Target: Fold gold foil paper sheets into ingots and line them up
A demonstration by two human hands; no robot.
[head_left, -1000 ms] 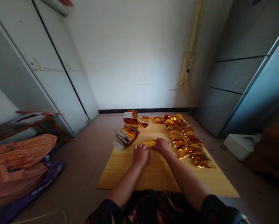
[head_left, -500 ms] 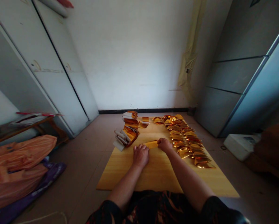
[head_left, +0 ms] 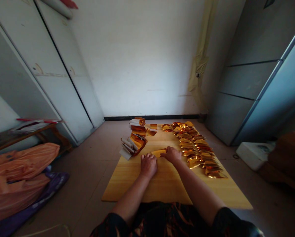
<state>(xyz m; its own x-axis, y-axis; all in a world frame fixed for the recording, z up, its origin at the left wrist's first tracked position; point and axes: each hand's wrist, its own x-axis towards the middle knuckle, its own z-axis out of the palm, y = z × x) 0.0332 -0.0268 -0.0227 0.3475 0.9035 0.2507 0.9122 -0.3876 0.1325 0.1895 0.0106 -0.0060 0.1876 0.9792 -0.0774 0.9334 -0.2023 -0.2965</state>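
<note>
A gold foil sheet (head_left: 158,153) lies on the wooden board (head_left: 162,184) between my two hands. My left hand (head_left: 148,164), its fingers curled, presses on the sheet's left end. At the right end, my right hand (head_left: 172,154) has its fingers closed on the sheet, with the thumb toward its middle. Loose gold and grey-white papers (head_left: 130,146) are heaped beyond my left hand. To the right of my right hand, several folded gold foil pieces (head_left: 186,144) stand in rows.
Another paper stack (head_left: 137,123) and a small gold sheet (head_left: 153,126) lie at the board's far edge. Orange cloth (head_left: 21,177) is on the left, and a white box (head_left: 252,154) stands on the floor to the right. Cabinets flank both sides.
My right hand has shifted slightly left along the foil sheet, its thumb now further over it. My left hand has hardly moved.
</note>
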